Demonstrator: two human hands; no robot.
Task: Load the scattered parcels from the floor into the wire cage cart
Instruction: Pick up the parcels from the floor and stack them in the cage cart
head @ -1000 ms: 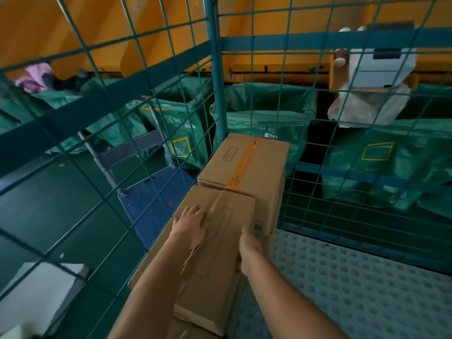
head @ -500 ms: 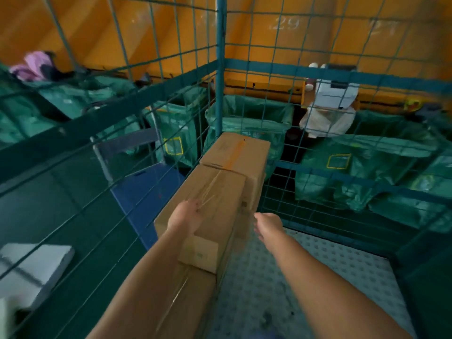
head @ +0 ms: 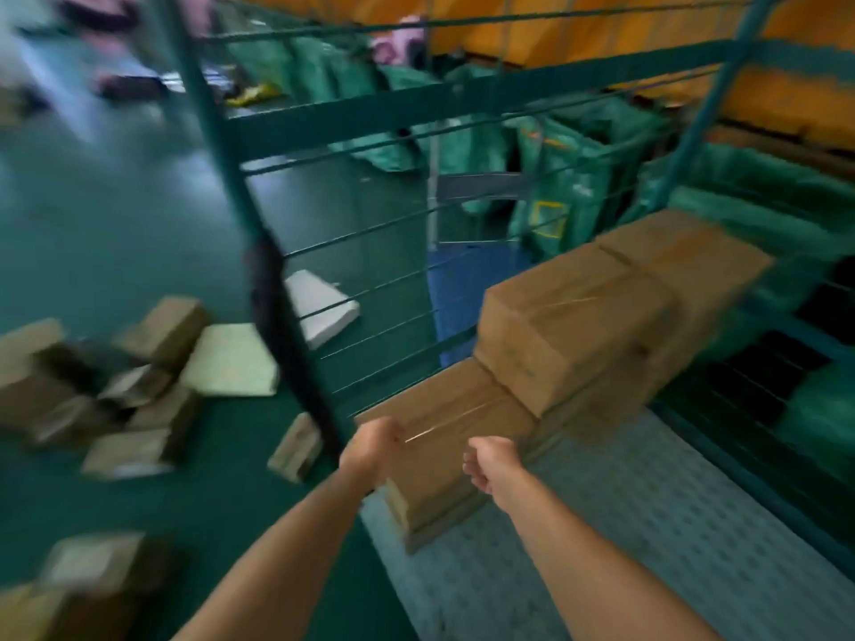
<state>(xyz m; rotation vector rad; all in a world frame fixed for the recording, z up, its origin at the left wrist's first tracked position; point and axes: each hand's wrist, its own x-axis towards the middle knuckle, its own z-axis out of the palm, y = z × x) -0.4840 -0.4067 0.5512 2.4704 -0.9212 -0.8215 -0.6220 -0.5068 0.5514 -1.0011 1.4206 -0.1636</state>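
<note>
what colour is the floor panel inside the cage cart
Pale grey-white, with a regular pattern of small perforations; the cart floor shows in the head view.

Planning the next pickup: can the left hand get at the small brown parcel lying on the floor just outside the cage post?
Probably yes. The left hand holds nothing, and the small brown parcel lies just beside it on open floor, outside the cage post; it would only need to drop lower.

We count three brown cartons stacked inside the wire cage cart (head: 462,99): a low one (head: 453,437), one above it (head: 569,330), and one behind (head: 684,256). Outside the cart, on the floor (head: 115,224), roughly ten loose parcels (head: 157,330) lie blurred, plus one white packet (head: 319,307). Two hands show, left (head: 370,448) and right (head: 488,462).
</note>
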